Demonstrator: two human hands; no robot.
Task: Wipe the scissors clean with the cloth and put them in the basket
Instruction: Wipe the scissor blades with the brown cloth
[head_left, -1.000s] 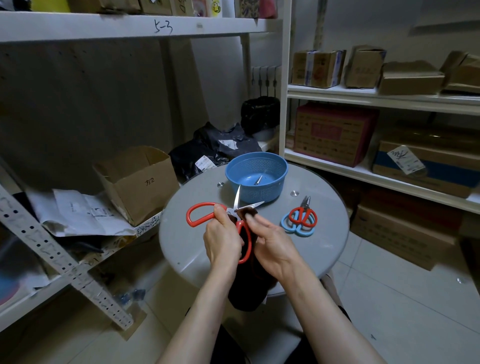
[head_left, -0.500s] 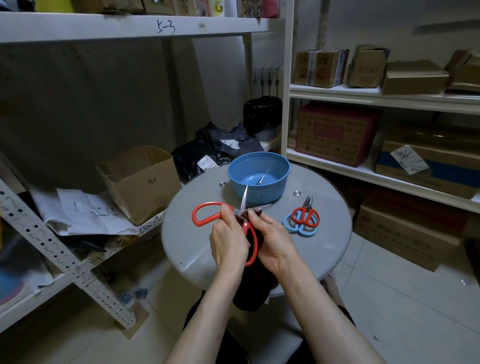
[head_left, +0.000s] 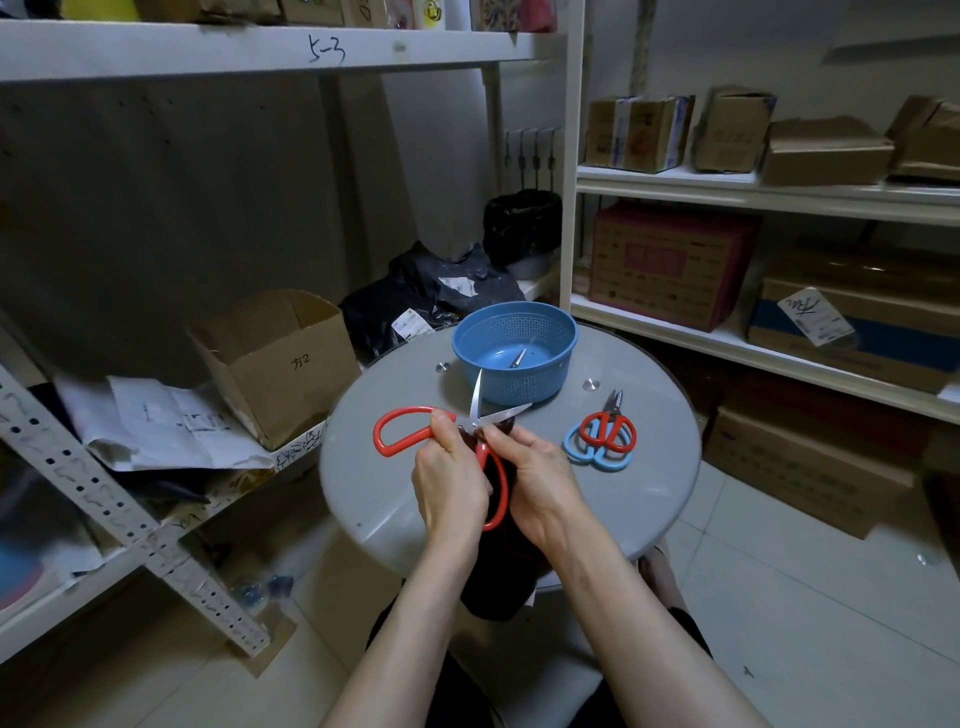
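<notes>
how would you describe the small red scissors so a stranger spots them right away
On the round grey table, look front-right of the blue basket. The small red scissors lie flat there, untouched, atop a light blue pair.

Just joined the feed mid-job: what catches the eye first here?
Big red-handled scissors, blades spread, held at centre by the left hand and right hand above the round table, a dark cloth hanging below. Behind them sits a blue basket; to their right lie two small scissors, red atop blue.
</notes>
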